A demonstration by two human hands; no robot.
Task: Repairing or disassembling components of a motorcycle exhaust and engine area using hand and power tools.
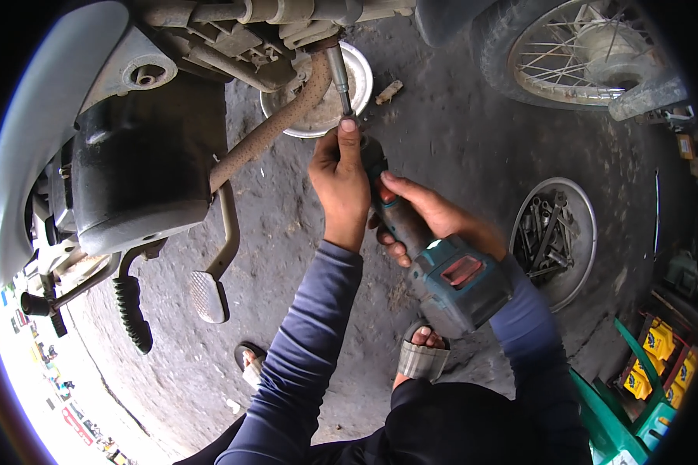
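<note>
My right hand point(442, 217) is wrapped round the handle of a teal and black cordless ratchet wrench point(405, 221), its battery end toward me. A long steel socket extension point(339, 74) reaches from the tool's head up to the motorcycle's underside, meeting it where the rusty exhaust pipe point(283, 124) joins the engine. My left hand point(341, 182) closes on the lower end of this extension, thumb on top, right by the tool's head. Whatever fastener sits inside the socket is hidden.
Below the exhaust joint stands a round pale basin point(358, 70). A metal bowl of wrenches and sockets point(551, 232) lies on the floor at right. The brake pedal point(209, 297) and rubber footpeg point(132, 314) jut out at left. Far right are a spoked wheel point(589, 54) and green plastic stool point(609, 418).
</note>
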